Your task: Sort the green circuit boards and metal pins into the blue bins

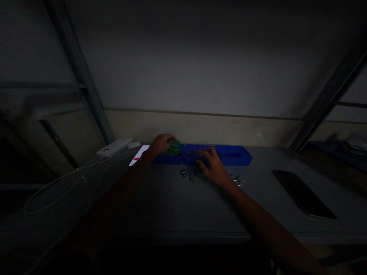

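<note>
Green material (174, 148) lies in the left blue bin (169, 160) beneath the left hand (162, 143), its grip impossible to tell, while the right hand (211, 163), thumb and fingers apart at the middle bin (190, 160), could scatter loose metal parts (191, 177) by brushing the table (177, 206).

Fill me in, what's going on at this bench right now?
A person works with both hands at three blue bins in a row. The left hand is at the left bin, its fingers against green material. The right hand is over the middle bin, fingers near small metal pieces; the dimness hides whether it grips one. Larger metal parts and thin pieces lie on the table, in front of the bins.
</note>
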### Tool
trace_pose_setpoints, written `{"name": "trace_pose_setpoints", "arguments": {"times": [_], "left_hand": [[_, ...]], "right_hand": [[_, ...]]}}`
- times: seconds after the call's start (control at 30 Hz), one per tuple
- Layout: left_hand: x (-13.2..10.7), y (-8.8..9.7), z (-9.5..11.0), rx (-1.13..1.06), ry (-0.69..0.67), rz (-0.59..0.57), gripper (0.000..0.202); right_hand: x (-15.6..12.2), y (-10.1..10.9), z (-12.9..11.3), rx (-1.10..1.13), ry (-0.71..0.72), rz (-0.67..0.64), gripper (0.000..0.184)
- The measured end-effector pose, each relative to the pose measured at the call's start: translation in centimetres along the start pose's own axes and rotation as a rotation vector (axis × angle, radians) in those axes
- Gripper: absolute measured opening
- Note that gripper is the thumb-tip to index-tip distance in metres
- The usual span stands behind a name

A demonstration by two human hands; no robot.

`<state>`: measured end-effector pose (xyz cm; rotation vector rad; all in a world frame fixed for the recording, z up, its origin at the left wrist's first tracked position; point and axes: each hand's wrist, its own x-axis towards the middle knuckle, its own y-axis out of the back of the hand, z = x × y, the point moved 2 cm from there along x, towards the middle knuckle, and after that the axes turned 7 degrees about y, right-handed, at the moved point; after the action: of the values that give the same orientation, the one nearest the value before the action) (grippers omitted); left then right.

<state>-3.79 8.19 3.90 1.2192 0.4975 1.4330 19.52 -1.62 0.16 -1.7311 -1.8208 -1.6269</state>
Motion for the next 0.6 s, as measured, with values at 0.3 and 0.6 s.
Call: {"name": "trace_pose_setpoints", "arguments": {"times": [0.3,0.6], "left_hand": [[-1.5,-0.9,1.3,0.223,0.078,-0.151,0.040],[-3.7,-1.0,2.6,0.385,0.174,-0.028,0.037]], "right_hand": [[0.9,1.7,0.9,-0.066,-0.048,-0.141,0.019],[-0.5,1.6,1.9,0.172,-0.080,-0.537,0.040]]}}
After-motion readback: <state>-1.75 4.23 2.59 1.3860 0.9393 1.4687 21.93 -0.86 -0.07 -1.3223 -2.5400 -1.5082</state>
